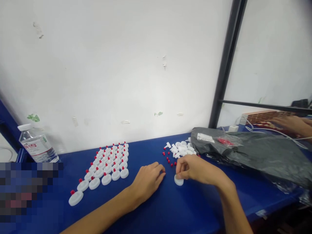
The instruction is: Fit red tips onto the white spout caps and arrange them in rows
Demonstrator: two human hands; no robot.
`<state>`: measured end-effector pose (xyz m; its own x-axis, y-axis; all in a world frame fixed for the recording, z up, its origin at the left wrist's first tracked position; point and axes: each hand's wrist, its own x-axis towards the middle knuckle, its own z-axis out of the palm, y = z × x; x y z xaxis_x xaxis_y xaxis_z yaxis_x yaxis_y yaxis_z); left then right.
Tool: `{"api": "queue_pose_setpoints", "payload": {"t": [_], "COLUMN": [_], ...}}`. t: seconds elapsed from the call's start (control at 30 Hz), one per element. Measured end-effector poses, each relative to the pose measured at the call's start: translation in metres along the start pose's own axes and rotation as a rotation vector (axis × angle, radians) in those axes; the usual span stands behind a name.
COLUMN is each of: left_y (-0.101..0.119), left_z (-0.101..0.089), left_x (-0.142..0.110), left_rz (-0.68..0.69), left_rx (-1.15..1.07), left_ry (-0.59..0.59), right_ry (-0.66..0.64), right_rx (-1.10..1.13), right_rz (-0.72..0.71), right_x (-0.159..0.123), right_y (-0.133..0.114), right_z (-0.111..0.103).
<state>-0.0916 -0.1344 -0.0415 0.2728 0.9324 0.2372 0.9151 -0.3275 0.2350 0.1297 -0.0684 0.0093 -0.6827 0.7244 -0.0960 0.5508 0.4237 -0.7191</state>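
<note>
My right hand (192,167) pinches a white round cap (179,181) at its upper edge, just above or on the blue table. My left hand (149,179) rests on the table to the left of it, palm down with fingers curled in and the thumb close to the index finger; whatever may lie under the fingertips is hidden. Small red caps (168,161) are scattered beyond both hands. Behind them lies a pile of white plastic pieces (182,148), partly covered by my right hand. To the left, white round caps with red tips (107,168) stand in slanting rows.
A clear bottle (37,144) with a white lid stands at the far left. Dark grey plastic bags (253,151) cover the right of the blue table (170,208). A black metal post (226,65) rises by the wall. Another person's hand (291,125) shows at far right.
</note>
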Motion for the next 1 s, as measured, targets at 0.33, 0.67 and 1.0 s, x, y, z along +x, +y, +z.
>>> {"api": "queue_pose_setpoints", "payload": {"t": [0.33,0.67,1.0], "left_y": [-0.030,-0.023,-0.013], "left_z": [-0.020,-0.018,-0.026], "left_x": [-0.037,-0.039,-0.034], "left_rz": [-0.134,-0.123,-0.309], "left_rx": [-0.079,-0.228,-0.941], "left_ry": [0.056,0.133,0.207], "right_ry": [-0.085,-0.064,-0.042], "right_rx": [-0.115,-0.182,-0.157], "right_rz": [0.130,-0.083,-0.147], "right_x": [0.010,0.007,0.010], "right_y": [0.000,-0.031,-0.040], "right_z": [0.015,0.035,0.043]}}
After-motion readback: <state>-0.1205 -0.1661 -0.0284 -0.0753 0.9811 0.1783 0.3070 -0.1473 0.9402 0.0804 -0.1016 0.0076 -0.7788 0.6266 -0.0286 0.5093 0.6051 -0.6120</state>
